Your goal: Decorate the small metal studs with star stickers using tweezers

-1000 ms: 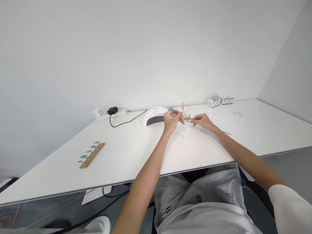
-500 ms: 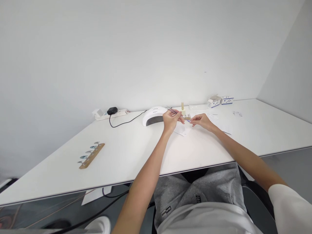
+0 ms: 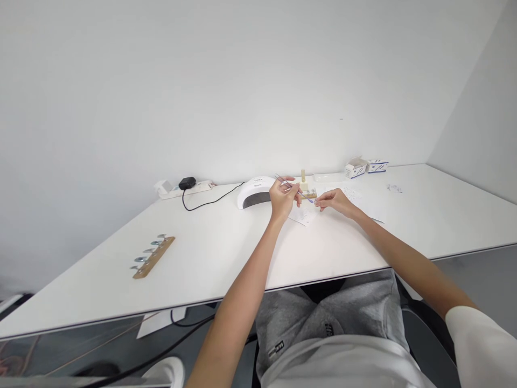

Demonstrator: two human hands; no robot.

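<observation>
My left hand [image 3: 284, 198] is closed round a slim pair of tweezers [image 3: 281, 180], whose two-pronged back end sticks out up and to the left. A small purple tip [image 3: 310, 201] shows at the far end, close to the fingers of my right hand [image 3: 334, 201]. Those right fingers are pinched together on something tiny and pale that I cannot make out. Just behind the hands stand a pale yellow nail polish bottle [image 3: 303, 182] and a short wooden stand [image 3: 310, 194] with small fittings. A white paper sheet [image 3: 302, 214] lies beneath.
Left of my hands sits a white nail lamp [image 3: 257, 188], its cable running to a black adapter [image 3: 187, 183]. A wooden strip [image 3: 154, 260] with several shiny nail tips lies at the left. Small boxes [image 3: 355, 167] stand against the wall, and a clear packet [image 3: 394, 188] lies right.
The left fingers have shifted slightly round the tweezers, and more of the purple tip shows between the hands. My right hand stays nearly still, pinched.
</observation>
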